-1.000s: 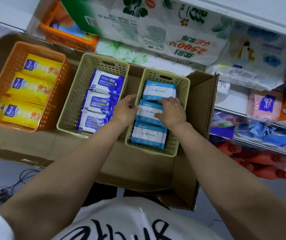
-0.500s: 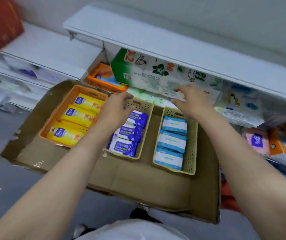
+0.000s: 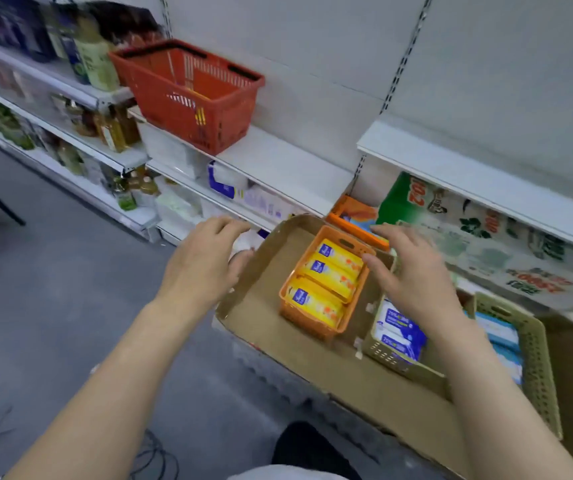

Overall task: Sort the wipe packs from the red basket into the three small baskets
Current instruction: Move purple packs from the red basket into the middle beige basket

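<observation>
1 view only, and it rides on the person's head, looking forward and steeply down along both forearms. The left hand [image 3: 202,268] and right hand [image 3: 416,278] sit mid-frame, close to the lens. Straight below them lies the cardboard tray [image 3: 267,327], near enough that print on the packs shows, though blurred. The camera faces the white shelf [image 3: 278,161] unit and is angled left, so the red basket [image 3: 188,91] appears upper left, farther off. Grey floor [image 3: 53,306] fills the lower left. Wide-angle bending curves the shelf edges.
</observation>
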